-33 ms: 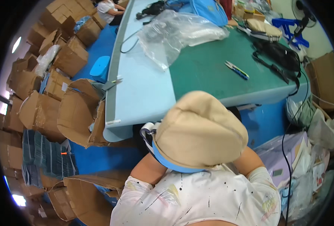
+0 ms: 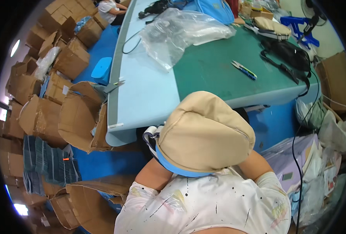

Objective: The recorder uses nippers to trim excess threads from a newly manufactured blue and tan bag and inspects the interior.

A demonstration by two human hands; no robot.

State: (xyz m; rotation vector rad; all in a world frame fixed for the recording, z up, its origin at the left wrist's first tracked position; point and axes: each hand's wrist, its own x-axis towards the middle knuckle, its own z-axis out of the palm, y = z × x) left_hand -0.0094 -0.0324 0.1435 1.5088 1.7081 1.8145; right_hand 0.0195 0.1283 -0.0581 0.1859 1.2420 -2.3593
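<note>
Both hands are hiding behind a beige bag [image 2: 204, 138] — whether they are open or gripping, I cannot tell. The bag is showing between the white shirt [image 2: 208, 199] and the table [image 2: 204, 74], where snips [image 2: 244, 70] are lying right of clear plastic [image 2: 179, 35].

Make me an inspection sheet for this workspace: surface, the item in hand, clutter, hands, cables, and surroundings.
Surface: pale blue table with a green section on the right.
Job's things: beige bag with a blue edge, in front of the torso; a pale strap at its left.
Clutter: clear plastic, snips and a black bag on the table.
Hands: left hand and right hand both hidden by the beige bag; grip cannot be seen.
Cables: thin dark cable on the table's left part; black cable hanging at the right.
Surroundings: cardboard boxes at left, blue floor, another person at upper left.
</note>
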